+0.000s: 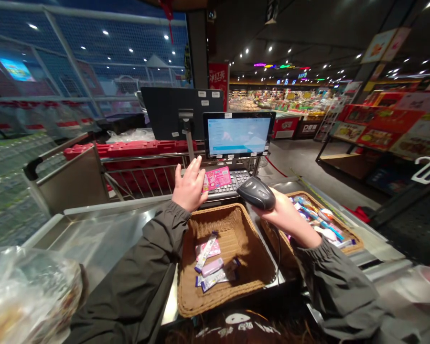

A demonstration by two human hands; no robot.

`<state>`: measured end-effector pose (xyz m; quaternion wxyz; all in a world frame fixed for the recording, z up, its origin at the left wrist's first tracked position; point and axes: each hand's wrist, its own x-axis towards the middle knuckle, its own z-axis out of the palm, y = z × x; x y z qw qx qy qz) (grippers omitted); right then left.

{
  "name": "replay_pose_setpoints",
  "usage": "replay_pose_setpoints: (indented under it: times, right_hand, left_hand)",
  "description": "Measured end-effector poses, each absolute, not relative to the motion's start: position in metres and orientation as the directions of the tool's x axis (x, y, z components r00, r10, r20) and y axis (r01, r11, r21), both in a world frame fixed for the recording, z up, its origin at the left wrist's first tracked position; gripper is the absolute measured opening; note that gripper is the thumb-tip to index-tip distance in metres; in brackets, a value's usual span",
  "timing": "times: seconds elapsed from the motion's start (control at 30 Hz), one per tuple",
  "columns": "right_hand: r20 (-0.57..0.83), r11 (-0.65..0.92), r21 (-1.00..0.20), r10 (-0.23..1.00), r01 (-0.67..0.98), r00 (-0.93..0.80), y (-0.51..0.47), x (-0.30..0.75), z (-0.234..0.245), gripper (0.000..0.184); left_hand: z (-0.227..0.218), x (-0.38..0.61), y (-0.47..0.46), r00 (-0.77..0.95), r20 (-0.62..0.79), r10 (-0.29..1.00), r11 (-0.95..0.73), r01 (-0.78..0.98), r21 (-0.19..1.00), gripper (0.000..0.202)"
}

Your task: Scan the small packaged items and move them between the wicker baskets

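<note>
My left hand [189, 187] is raised over the checkout counter and pinches a small pink packet [217, 178] by its left edge, holding it flat above the keyboard [236, 180]. My right hand [283, 213] grips a black barcode scanner [256, 192], whose head points toward the pink packet. Below my hands sits a wicker basket [232, 291] with several small wrapped packets [211, 265] in it. A second wicker basket [351, 239] to the right holds several colourful small items [320, 217].
A lit touchscreen [237, 134] stands behind the keyboard, with the back of a second monitor [172, 112] to its left. Red baskets and a metal rail [136, 167] lie beyond the steel counter [103, 234]. A clear plastic bag [25, 291] sits at lower left. Store shelves [397, 129] fill the right.
</note>
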<state>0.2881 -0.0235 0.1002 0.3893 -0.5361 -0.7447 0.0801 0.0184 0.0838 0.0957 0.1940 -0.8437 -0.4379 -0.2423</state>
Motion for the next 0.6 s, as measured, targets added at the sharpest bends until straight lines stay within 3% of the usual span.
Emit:
replay_pose_setpoints:
  times: [0.6]
  right_hand:
    - [0.440, 0.375, -0.536, 0.889, 0.756, -0.128, -0.027, 0.281, 0.095, 0.034]
  left_hand:
    - [0.078, 0.008, 0.086, 0.509, 0.519, 0.687, -0.571, 0.820, -0.049, 0.057]
